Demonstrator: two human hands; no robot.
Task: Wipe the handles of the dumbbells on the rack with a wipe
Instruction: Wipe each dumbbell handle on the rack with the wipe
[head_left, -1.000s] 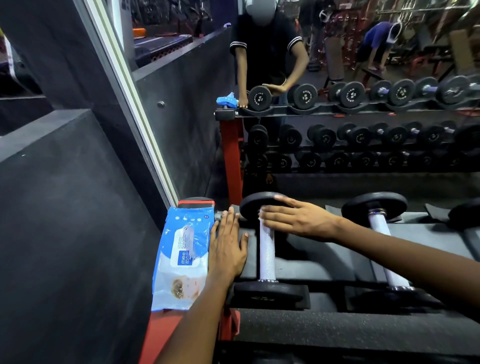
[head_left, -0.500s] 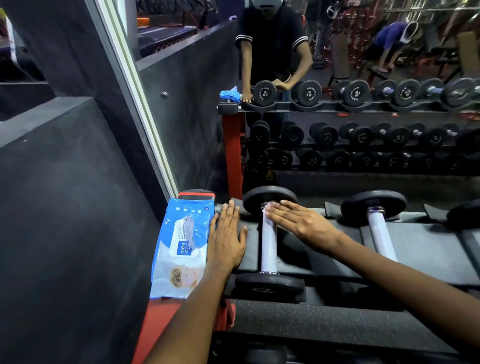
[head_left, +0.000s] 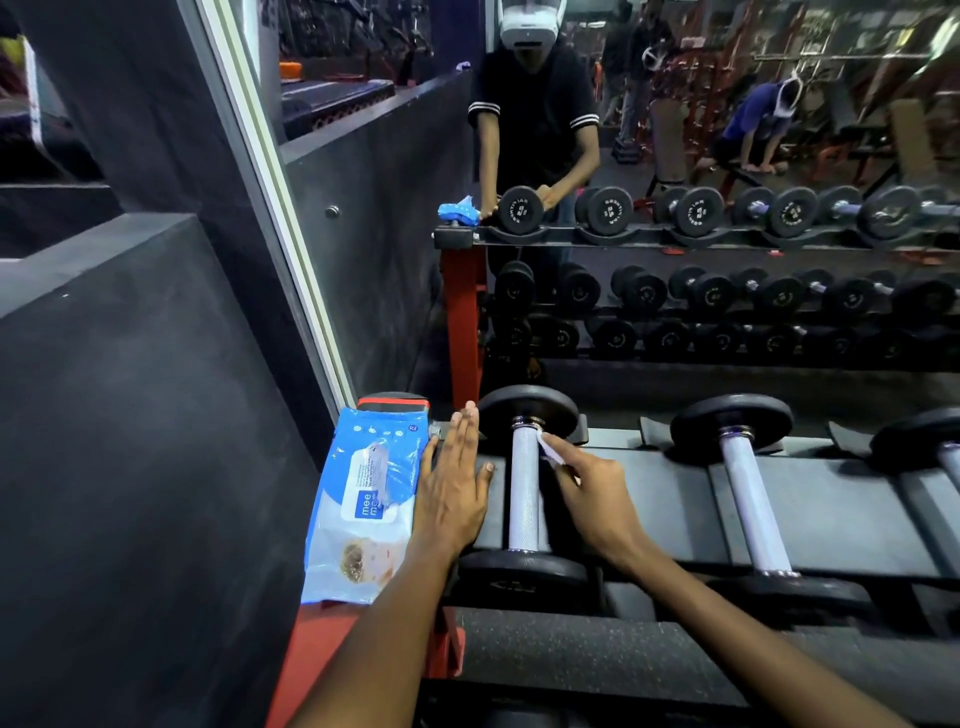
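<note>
A short dumbbell with round black rubber-coated end plates (head_left: 525, 410) lies in the first cradle at the left end of the black metal rack shelf (head_left: 649, 493), its knurled silver steel handle (head_left: 523, 493) pointing away from the camera. The right hand (head_left: 597, 488) has its fingers curled round a small crumpled white wipe (head_left: 549, 449) and holds it against the right side of the handle, just below the far plate; most of the wipe is hidden inside the fingers, so its shape is hard to read. The left hand (head_left: 452, 483) lies flat with straight fingers held together, palm down on the shelf's left edge, between the dumbbell and a glossy blue-and-white plastic pack of wipes (head_left: 363, 509) that rests on the rack's red painted end post (head_left: 306, 654). The pack's print is partly readable; its lower corner shows a blurred picture.

To the right, a second dumbbell of the same black-and-silver make (head_left: 748, 499) sits in the next cradle, and a third (head_left: 930, 441) is cut off by the right edge. A dark speckled rubber strip (head_left: 597, 660) runs along the near edge of the shelf. A large wall mirror (head_left: 675, 208) behind reflects the rack's tiers and the person; the lower reflected tiers are dim and hard to make out.
</note>
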